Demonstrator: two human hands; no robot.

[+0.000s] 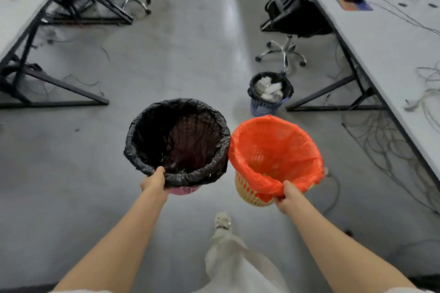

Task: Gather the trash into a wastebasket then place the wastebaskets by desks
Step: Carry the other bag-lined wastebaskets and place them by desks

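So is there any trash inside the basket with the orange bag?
No, the orange-lined basket held by the right hand shows only its bare liner; the trash sits in the blue basket.

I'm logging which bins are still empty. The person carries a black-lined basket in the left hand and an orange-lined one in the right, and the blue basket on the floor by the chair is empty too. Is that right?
Not quite. The head view shows the blue basket on the floor holds white trash. The rest stands: left hand grips the black-lined basket, right hand the orange-lined basket, near the chair.

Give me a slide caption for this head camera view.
Left hand carries a black-lined wastebasket, right hand an orange-lined one.
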